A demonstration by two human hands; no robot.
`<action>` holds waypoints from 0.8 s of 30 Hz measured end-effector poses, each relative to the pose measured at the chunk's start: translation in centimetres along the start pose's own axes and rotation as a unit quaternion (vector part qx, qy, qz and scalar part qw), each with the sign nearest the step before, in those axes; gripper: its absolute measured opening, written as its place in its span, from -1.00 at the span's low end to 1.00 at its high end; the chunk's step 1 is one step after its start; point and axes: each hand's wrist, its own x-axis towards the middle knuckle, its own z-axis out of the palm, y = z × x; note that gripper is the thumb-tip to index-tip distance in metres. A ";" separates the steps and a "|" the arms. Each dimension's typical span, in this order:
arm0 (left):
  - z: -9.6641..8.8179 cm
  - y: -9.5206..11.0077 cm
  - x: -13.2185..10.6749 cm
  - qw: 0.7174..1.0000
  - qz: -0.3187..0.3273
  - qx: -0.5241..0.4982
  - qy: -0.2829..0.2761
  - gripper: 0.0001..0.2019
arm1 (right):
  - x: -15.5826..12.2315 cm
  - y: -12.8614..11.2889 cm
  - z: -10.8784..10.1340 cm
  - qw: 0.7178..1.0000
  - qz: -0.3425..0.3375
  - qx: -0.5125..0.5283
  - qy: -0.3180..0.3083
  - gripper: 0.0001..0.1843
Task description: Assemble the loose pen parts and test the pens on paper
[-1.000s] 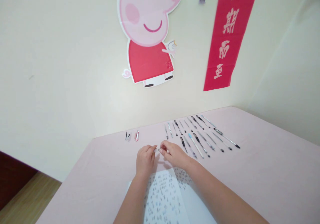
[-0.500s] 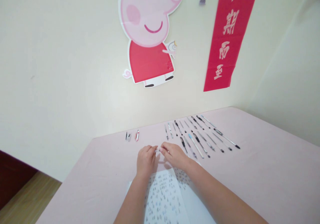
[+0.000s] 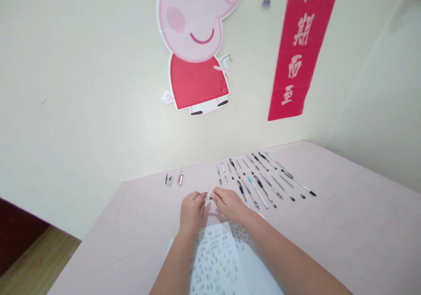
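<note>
Close together above the table, my left hand (image 3: 191, 207) and my right hand (image 3: 230, 203) both have their fingers pinched. Between the fingertips shows a short bit of a slim pen (image 3: 208, 198), pale with a dark part towards the right. My left fingers grip its pale part and my right fingers close at the dark end; most of it is hidden. Below the hands lie handwritten paper sheets (image 3: 217, 255), partly covered by my forearms. Just beyond my right hand, several pens (image 3: 258, 192) lie slanted in two rows.
A pink cloth covers the table (image 3: 131, 224). At its back left lie a small black piece (image 3: 166, 179), a clear cap-like piece (image 3: 170, 181) and a pink-and-white item (image 3: 180, 178). The wall behind carries a cartoon pig cutout (image 3: 199, 82) and a red banner (image 3: 292, 66).
My right fingertips have shifted slightly to the right, and more of the dark part shows between the hands. The left hand and the laid-out pens stay where they were.
</note>
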 end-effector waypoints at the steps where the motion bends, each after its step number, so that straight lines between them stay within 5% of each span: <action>1: 0.0 0.0 0.0 1.000 -0.001 -0.001 0.001 -0.73 | -0.1 -0.1 -0.1 1.000 -0.001 0.014 0.000 -0.79; 5: 0.1 -0.1 0.0 1.000 0.001 0.001 0.004 -0.73 | -0.1 -0.3 -0.2 1.000 -0.012 0.019 -0.003 -0.88; 14: 0.1 0.0 0.0 1.000 0.008 0.011 0.002 -0.74 | 0.1 0.1 0.2 0.999 0.004 -0.044 -0.011 -0.65; 20: 0.1 0.0 0.0 1.000 0.003 0.006 0.003 -0.74 | -0.1 -0.2 -0.2 1.000 -0.008 0.008 -0.007 -0.89; 24: 0.1 0.1 0.0 1.000 0.009 0.011 0.000 -0.72 | 0.0 -0.1 0.1 0.999 -0.022 -0.028 -0.005 -0.75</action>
